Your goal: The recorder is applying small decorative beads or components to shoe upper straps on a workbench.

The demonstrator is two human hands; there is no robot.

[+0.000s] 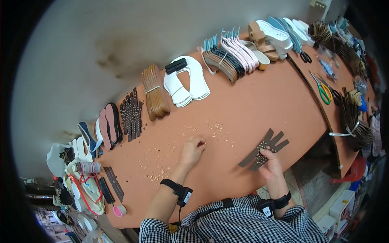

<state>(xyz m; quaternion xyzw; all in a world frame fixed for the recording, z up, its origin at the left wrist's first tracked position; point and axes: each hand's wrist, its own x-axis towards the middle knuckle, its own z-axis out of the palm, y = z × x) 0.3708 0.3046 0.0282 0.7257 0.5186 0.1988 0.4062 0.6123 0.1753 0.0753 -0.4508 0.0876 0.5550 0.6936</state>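
My left hand (193, 152) is low over the orange tabletop, its fingertips drawn together in a pinch. Whatever is between them, if anything, is too small to make out. Around it lie scattered small gold-coloured studs (156, 177). To the right, my right hand (271, 165) grips a dark brown shoe strap piece (278, 141) cut into several strips. Gold studs dot its middle, where my thumb presses on top. The fingers beneath the strap piece are mostly hidden.
Along the far edge stand a pile of studded brown straps (131, 115), a tan strip bundle (155, 95), white cut-outs (196, 79) and banded insoles (239, 52). Scissors (325, 92) lie on the right-hand table. Brown strips (114, 184) and a pink-white tub (119, 210) sit at left.
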